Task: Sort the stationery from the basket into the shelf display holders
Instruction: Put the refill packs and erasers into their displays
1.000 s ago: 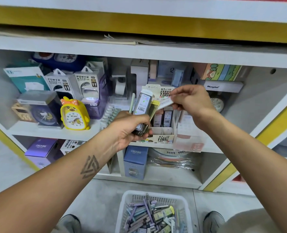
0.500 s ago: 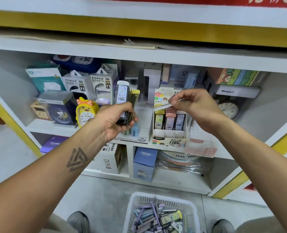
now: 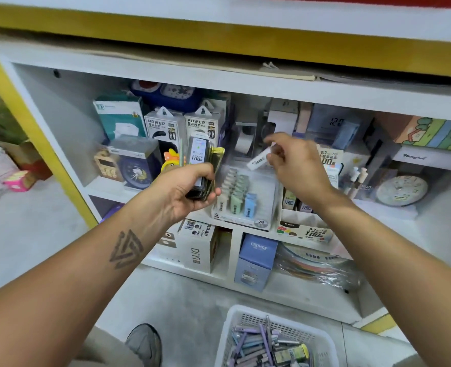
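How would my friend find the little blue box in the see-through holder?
Look at the white shelf, middle level, between the two hands. A clear display holder marked 2B stands there with rows of small boxes. The blue box sits front right, the only blue one beside green and white ones.

clear holder (image 3: 248, 197): open above | back: tape dispenser (image 3: 244, 143) blocks

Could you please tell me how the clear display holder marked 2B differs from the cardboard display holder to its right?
The clear display holder has see-through walls; the cardboard display holder is opaque and colourfully printed. The clear one holds rows of pastel green, white and blue packs and is in full view; the cardboard one is partly hidden by the right hand. Both stand on the same shelf.
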